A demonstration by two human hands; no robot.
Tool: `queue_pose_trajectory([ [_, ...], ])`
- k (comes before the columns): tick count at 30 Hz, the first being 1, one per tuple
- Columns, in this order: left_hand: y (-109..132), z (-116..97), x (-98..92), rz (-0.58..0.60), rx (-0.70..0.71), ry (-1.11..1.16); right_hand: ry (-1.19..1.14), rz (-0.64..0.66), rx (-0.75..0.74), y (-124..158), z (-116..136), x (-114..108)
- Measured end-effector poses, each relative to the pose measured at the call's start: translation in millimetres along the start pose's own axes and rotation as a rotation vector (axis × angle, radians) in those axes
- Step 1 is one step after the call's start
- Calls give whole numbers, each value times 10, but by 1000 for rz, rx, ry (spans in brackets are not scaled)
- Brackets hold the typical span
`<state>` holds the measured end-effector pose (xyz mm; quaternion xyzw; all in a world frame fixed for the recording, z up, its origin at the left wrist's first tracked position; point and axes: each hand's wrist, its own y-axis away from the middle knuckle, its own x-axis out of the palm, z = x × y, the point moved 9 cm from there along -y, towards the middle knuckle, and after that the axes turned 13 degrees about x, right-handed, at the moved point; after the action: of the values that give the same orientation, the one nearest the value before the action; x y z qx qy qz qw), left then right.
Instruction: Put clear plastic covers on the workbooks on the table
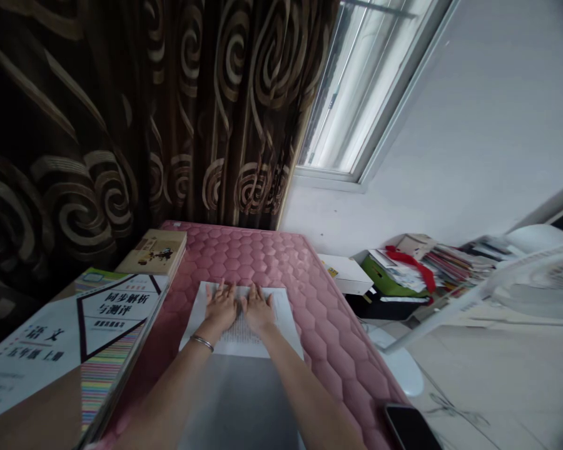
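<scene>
A white printed sheet (244, 334) lies on a pink quilted surface (328, 337). My left hand (221, 307) rests flat on the sheet's left half, fingers spread, a silver bangle at the wrist. Beside it, my right hand (259, 310) lies palm down on the right half, fingers also apart. The thumbs are close together near the middle, over lines of text. A smooth grey sheet or cover (241, 400) extends below the printed page, between my forearms.
Stacked books (117, 306) run along the left edge, a smaller tan one (157, 250) behind. A dark phone (410, 428) lies at the lower right. Patterned curtains (206, 112) hang behind. Right of the bed-like surface stand a white fan (469, 300) and piled papers (455, 265).
</scene>
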<state>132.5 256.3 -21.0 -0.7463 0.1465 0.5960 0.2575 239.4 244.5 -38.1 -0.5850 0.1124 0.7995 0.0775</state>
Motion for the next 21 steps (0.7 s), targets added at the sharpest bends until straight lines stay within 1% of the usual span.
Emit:
queue_pose_trajectory([
  [3, 104, 208, -60, -24, -127, -66, 58, -54, 146, -41, -456, -115],
  [5, 188, 376, -102, -24, -212, -108, 86, -82, 207, -53, -692, -180],
  [6, 229, 461, -124, -22, -255, -120, 99, -91, 217, -57, -761, -197],
  [8, 287, 590, -176, -26, -313, -131, 121, -100, 216, -62, -819, -205],
  [10, 316, 641, -226, -25, -329, -129, 132, -98, 211, -69, -819, -187],
  [13, 388, 590, -280, -6, -316, -125, 137, -95, 207, -83, -806, -173],
  [15, 517, 513, -290, 15, -313, -125, 143, -75, 217, -93, -804, -177],
  [17, 707, 431, -278, 32, -316, -118, 155, -56, 254, -89, -778, -200],
  [19, 911, 362, -268, 27, -327, -105, 173, -63, 277, -61, -639, -231],
  [21, 1066, 302, -285, -9, -321, -92, 174, -76, 220, -12, -316, -212],
])
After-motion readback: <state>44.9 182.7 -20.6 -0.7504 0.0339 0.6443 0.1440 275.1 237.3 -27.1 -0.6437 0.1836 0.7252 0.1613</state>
